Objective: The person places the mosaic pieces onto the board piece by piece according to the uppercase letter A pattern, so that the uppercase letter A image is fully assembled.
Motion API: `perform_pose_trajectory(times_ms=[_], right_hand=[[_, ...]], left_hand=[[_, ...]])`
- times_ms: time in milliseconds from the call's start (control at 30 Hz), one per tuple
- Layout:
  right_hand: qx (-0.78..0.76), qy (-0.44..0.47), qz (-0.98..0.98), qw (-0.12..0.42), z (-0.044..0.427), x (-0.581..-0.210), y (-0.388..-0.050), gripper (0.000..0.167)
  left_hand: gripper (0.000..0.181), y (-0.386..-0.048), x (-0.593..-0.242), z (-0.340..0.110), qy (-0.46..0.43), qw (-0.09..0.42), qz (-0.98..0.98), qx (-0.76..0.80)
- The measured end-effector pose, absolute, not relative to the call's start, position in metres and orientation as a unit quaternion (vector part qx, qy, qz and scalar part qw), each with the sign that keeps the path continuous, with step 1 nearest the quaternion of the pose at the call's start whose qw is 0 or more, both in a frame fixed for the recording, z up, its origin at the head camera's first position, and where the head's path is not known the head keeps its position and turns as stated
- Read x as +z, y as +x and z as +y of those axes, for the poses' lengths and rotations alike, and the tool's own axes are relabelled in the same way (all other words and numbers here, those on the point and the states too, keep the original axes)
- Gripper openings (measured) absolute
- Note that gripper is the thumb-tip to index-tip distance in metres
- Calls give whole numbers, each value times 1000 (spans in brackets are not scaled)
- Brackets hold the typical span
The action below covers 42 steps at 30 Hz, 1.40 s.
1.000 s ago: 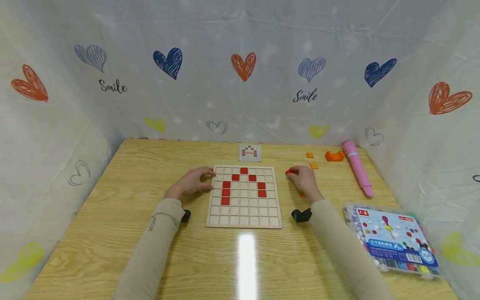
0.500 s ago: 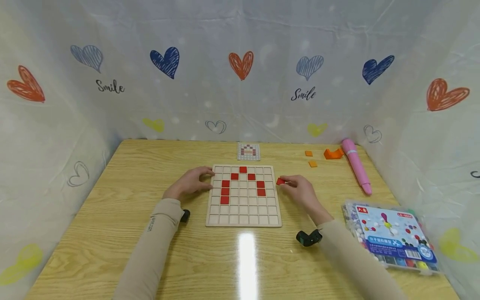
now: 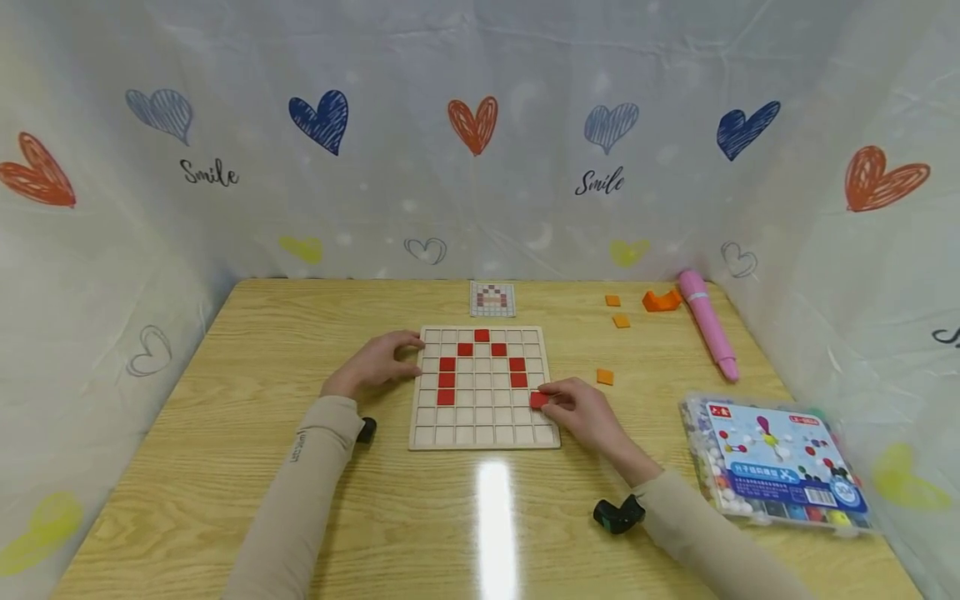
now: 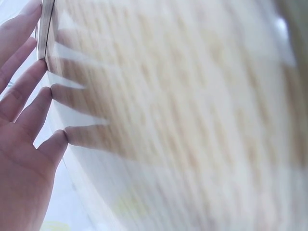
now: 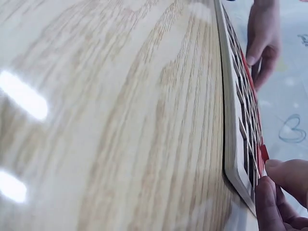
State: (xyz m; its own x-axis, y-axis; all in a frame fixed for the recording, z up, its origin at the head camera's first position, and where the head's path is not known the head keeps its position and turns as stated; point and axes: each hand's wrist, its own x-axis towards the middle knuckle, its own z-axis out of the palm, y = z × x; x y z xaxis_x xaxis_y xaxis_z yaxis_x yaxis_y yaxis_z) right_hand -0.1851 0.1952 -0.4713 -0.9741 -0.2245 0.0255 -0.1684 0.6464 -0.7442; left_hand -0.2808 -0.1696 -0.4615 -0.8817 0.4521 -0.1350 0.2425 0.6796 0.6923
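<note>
A wooden grid board (image 3: 474, 435) lies on the table with several red squares (image 3: 446, 380) set in an arch shape. The left hand (image 3: 375, 362) rests at the board's left edge, its fingers relaxed; in the left wrist view the fingers (image 4: 29, 106) touch the board's edge (image 4: 45, 29). The right hand (image 3: 588, 414) pinches a red square (image 3: 538, 400) over the board's right side, below the right column of red. In the right wrist view, thumb and finger of the right hand (image 5: 286, 192) hold the red square (image 5: 264, 153) tilted at the grid.
Behind the board lies a small pattern card (image 3: 492, 299). To the right are orange squares (image 3: 604, 377), an orange bracket-shaped piece (image 3: 662, 301), a pink pen-like stick (image 3: 708, 325) and a clear box of coloured parts (image 3: 780, 462). A printed curtain (image 3: 525, 217) stands behind the table.
The right hand has carried the red square left and toward the front, from beside the board to over its right side. An orange square near it is now uncovered. The left hand stays at the board's edge.
</note>
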Motion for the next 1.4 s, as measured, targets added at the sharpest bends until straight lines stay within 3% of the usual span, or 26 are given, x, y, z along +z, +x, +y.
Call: perform_pose_trajectory(times_ms=[633, 1400], right_hand=[[-350, -191, 917, 18, 171, -467, -203, 23], [-339, -196, 920, -9, 169, -476, -204, 20]], left_hand=[[52, -280, -460, -169, 187, 148, 904, 354], [51, -280, -461, -169, 191, 146, 903, 356]])
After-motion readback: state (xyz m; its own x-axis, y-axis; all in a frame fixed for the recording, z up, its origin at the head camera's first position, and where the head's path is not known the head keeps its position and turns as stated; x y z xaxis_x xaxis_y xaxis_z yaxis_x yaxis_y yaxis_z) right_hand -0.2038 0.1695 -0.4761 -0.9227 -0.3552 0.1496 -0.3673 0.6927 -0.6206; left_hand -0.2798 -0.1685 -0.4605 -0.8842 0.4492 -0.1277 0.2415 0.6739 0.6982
